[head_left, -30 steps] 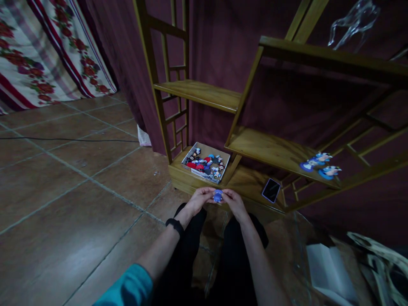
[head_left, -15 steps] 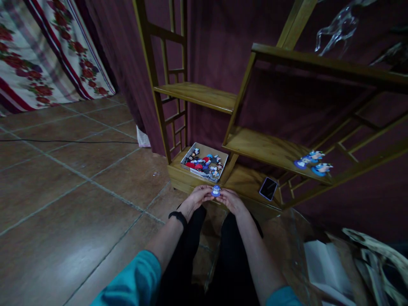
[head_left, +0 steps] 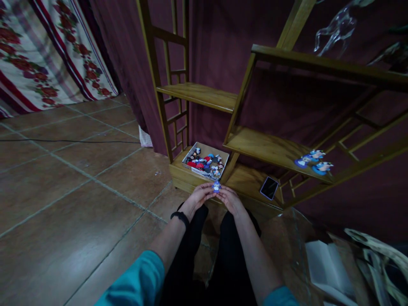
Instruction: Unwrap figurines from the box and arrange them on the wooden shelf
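A small purple-and-white figurine (head_left: 216,186) is held between both hands in front of the low shelf. My left hand (head_left: 201,194) pinches it from the left, a dark band on that wrist. From the other side, the fingers of my right hand (head_left: 230,198) close on it too. Just beyond the hands, an open cardboard box (head_left: 225,158) holds many small figurines in red, black, blue and white. Several blue-and-purple figurines (head_left: 306,160) stand on the right end of the middle shelf.
The wooden shelf unit (head_left: 197,95) stands before a dark red curtain (head_left: 216,46). A phone (head_left: 269,188) lies on the lower board at right. A clear glass animal figure (head_left: 338,27) is on the upper right shelf. A white box (head_left: 328,265) sits on the floor at lower right.
The figurine has been raised and turned slightly between the fingers, its white part now facing differently. Both hands stay on it, and the view has shifted a little.
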`<state>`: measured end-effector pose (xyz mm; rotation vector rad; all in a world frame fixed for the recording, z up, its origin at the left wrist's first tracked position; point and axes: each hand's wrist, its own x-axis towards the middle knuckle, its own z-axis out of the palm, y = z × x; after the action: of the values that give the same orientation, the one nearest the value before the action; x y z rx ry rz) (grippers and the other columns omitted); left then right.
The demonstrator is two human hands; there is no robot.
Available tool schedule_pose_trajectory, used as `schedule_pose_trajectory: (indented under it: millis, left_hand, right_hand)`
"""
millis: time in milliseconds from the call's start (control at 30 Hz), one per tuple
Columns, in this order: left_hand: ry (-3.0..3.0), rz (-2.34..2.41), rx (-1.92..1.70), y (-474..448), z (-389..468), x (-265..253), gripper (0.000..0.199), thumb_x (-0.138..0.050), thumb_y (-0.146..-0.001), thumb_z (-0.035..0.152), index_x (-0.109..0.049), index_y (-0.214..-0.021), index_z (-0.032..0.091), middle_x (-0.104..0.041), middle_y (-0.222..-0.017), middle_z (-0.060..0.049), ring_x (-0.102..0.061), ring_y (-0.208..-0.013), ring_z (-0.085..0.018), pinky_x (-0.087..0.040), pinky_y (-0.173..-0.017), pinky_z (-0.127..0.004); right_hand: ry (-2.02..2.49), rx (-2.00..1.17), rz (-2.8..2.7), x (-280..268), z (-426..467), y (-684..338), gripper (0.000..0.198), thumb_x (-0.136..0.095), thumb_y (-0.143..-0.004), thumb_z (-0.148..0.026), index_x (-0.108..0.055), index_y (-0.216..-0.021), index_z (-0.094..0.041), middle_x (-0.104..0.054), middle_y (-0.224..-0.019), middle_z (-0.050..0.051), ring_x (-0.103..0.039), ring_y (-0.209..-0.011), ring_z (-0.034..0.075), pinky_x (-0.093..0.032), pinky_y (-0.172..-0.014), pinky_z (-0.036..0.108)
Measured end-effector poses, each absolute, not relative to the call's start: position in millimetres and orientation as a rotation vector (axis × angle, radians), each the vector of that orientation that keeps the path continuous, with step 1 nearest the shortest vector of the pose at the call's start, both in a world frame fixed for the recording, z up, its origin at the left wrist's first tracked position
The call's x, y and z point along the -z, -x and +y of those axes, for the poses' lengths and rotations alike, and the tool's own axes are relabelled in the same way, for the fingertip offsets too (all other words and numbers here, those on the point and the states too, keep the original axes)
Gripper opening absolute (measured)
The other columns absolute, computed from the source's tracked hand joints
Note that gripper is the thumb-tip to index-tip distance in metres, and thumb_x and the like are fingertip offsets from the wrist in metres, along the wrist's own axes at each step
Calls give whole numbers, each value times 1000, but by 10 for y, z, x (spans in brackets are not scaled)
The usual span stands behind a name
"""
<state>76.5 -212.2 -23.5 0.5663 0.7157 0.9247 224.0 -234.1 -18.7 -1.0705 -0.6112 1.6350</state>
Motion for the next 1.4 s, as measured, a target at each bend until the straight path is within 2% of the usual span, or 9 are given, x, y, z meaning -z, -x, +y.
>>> schedule_pose_trajectory:
  millis: [167, 467, 733, 1133, 1400]
  left_hand:
    - [-556, 742, -918, -800, -2096, 278, 27, -66, -65, 4, -64, -91, 9, -67, -84, -10, -64, -67, -12, -54, -67, -23]
    - [-537, 781, -967, -862, -2142, 250, 22, -66, -65, 4, -64, -86, 8, -67, -78, -9, -64, -67, -13, -54, -66, -23]
    - [-538, 783, -985, -868, -2164, 228, 21, -66, -65, 6, -63, -87, 9, -66, -76, -8, -63, -66, -12, -54, -65, -22]
    - [-579, 789, -1013, -912, -2164, 278, 23, -70, -59, 7, -65, -82, 8, -66, -74, -8, -62, -64, -12, -52, -66, -23]
    - [-587, 765, -1028, -908, -2163, 288, 27, -70, -60, 9, -64, -86, 9, -66, -79, -8, -63, -66, -12, -52, -68, -24]
  right_hand:
    - [1098, -1621, -608, 217, -2321, -2248, 16, -67, -61, -13, -63, -77, -16, -67, -67, 1, -62, -60, 11, -51, -61, 21]
    - [1114, -1577, -587, 256, -2292, -2250, 16, -68, -58, -13, -63, -74, -16, -67, -64, 1, -60, -55, 10, -49, -53, 19]
    - [1088, -1571, -594, 260, -2311, -2223, 25, -69, -60, -16, -64, -85, -18, -69, -75, 2, -62, -63, 11, -49, -56, 20]
    - [1090, -1536, -684, 269, -2305, -2206, 22, -72, -56, -19, -67, -78, -17, -69, -78, 2, -61, -63, 11, -48, -57, 21]
    - [1095, -1522, -697, 263, -2315, -2194, 26, -72, -59, -22, -66, -83, -17, -69, -82, 3, -61, -66, 11, -48, -59, 21]
